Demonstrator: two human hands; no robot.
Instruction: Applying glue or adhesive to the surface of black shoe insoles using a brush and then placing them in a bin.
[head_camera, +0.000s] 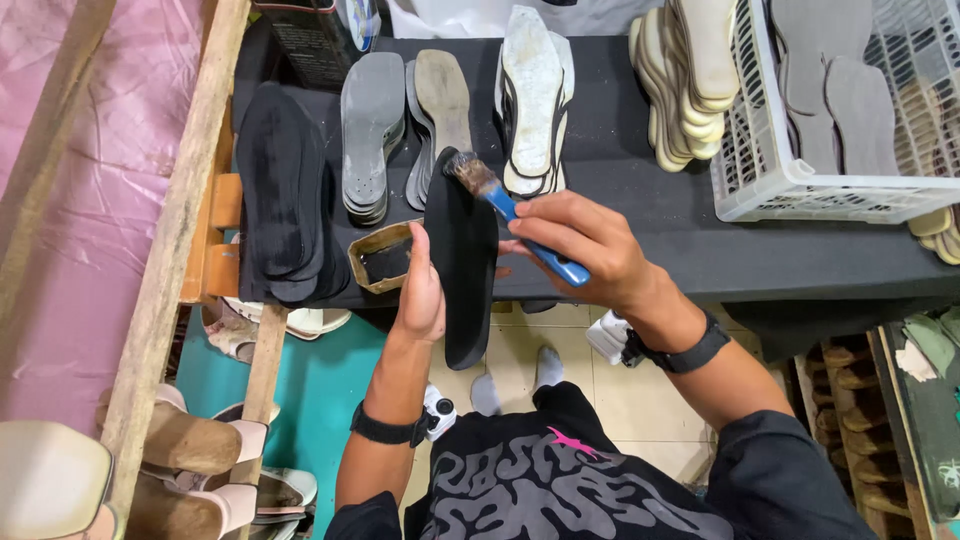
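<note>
Holding: left hand (422, 290) closed around the left edge of a black insole (462, 262), keeping it upright and lengthwise over the table's near edge.
Right hand (585, 245): closed on the blue handle of a glue brush (512, 212); fingers wrapped along the handle, thumb side toward the insole.
Brush tip: dark, sticky-looking bristles touching the top end of the black insole.
Black insole: long, narrow, dark on the visible face; its lower end hangs past the table edge above the tiled floor.
Glue tray (385, 258): small tan container with dark contents, on the table just left of the left hand.
Table (700, 240): covered in black, running across the upper part of the view.
Black sole stack (285, 195): overlapping dark soles at the table's left end, beside the glue tray.
Grey insole stack (370, 130): behind the tray, toe ends pointing away.
Brownish insoles (445, 100): just right of the grey stack, directly behind the brush tip.
White insole stack (533, 95): right of the brownish ones, stained on top.
Cream insole pile (685, 80): fanned, next to the basket.
White plastic basket (770, 175): at the table's right end, holding grey insoles (835, 85).
Wrists: 1 black band on each.
Wooden frame (175, 240): left of the table, with sandals (190, 450) beneath it.
</note>
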